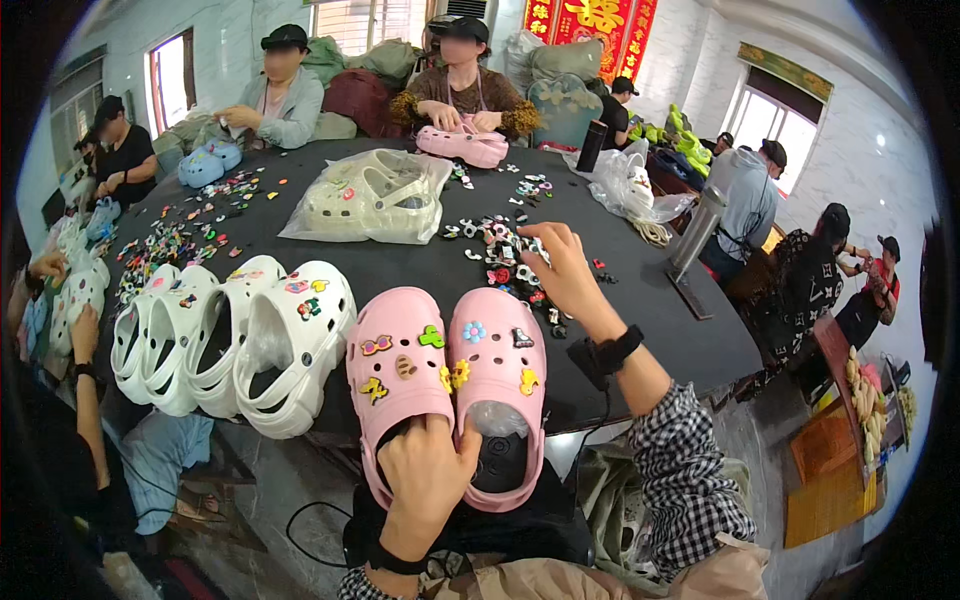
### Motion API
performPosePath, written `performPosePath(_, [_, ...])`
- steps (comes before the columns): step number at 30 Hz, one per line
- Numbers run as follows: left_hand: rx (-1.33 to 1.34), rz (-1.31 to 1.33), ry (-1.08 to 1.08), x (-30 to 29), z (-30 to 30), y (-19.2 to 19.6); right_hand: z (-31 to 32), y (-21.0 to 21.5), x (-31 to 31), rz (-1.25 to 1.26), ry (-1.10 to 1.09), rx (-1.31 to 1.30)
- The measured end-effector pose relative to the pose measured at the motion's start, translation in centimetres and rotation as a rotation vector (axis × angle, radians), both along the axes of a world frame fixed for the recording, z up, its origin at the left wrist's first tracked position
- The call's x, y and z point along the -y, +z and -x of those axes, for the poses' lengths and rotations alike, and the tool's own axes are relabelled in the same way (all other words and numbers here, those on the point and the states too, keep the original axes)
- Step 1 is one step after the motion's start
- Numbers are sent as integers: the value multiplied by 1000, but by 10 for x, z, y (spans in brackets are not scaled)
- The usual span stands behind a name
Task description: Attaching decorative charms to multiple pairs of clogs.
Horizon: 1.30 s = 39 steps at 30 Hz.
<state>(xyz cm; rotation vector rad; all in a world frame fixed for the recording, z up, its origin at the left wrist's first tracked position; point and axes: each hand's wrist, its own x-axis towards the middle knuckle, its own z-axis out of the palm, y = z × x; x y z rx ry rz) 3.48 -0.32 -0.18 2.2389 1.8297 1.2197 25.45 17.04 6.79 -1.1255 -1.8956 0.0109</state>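
Two pink clogs stand side by side at the table's near edge, toes pointing away from me. Colourful shoe charms dot the left pink clog (pixel 385 330) and the right pink clog (pixel 512 320), among them flowers, a skate and yellow figures. My left hand (pixel 425 485) is closed on the left clog, its fingers inside the opening and its thumb along the inner side. Farther out, my right hand (pixel 562 268) reaches over a pile of loose charms (pixel 495 250). Its fingers are bent and apart, and I see nothing held between them.
White clogs (pixel 295 340) with charms stand in a row to the left. A bagged pale clog pair (pixel 368 195) lies mid-table, near scattered charms (pixel 175 245). A metal cylinder on a stand (pixel 695 240) is at right. Across the table, a person handles a pink clog (pixel 465 143).
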Motion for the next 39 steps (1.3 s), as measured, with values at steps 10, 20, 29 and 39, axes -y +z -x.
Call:
performPosePath(10, [-5,-130,10,-3,3,-5,99,31,77,-193,691,537])
performPosePath(20, [9,-125,-43,-4,7,-4,98,13,83,-202,679,466])
performPosePath(29, [15,-78,-61,-1,6,-1,95,10,91,77,714,238])
performPosePath(39, [-20,-55,-64,-7,11,-2,91,0,87,-54,623,215])
